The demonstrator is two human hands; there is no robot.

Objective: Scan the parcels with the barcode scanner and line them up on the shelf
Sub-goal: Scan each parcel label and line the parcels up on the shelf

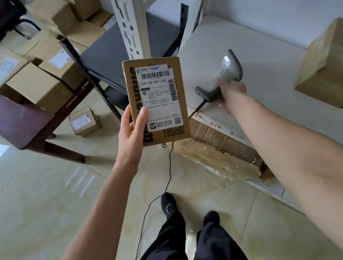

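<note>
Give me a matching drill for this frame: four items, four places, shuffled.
Items:
1. flat parcel
2. barcode scanner
3. large box
4. small box

Places:
A. on the floor by the dark table
B. on the shelf, far right
C. in the left hand
D. on the shelf at the right hand

Pairs: 1-C, 2-D, 3-B, 4-A
</note>
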